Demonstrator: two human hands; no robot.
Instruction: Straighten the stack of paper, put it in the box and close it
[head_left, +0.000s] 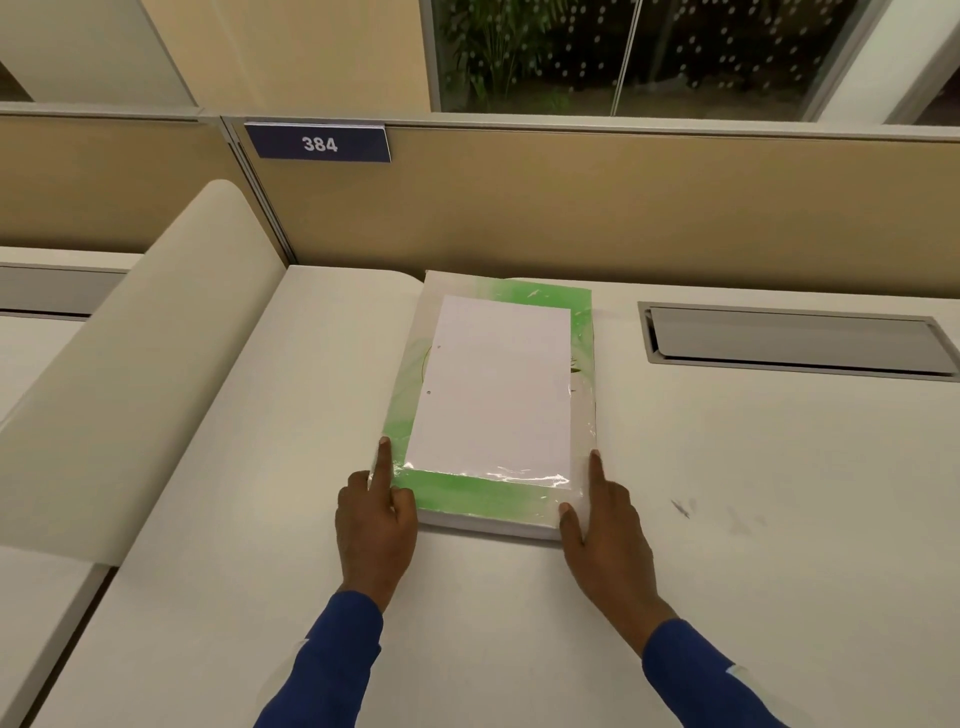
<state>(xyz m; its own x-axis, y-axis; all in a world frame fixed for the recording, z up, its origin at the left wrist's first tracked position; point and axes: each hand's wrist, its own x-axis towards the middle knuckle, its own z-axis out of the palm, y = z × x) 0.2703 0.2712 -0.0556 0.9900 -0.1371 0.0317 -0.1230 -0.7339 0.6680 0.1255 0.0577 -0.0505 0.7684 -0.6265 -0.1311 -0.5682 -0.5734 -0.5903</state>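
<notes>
A flat green-and-white box (467, 493), covered in shiny clear plastic, lies on the desk in the middle of the view. A white sheet of paper (493, 384) rests on its top, slightly askew, with two punched holes along its left edge. My left hand (376, 525) touches the box's near left corner, index finger stretched along the left side. My right hand (602, 519) rests against the near right corner, index finger pointing up the right edge and thumb on the front. Neither hand has closed around anything.
The cream desk (727, 571) ends at a tan partition (571, 208) carrying a blue sign "384" (319, 143). A grey cable hatch (795, 340) is set into the desk to the right of the box. A curved cream divider (140, 364) rises on the left.
</notes>
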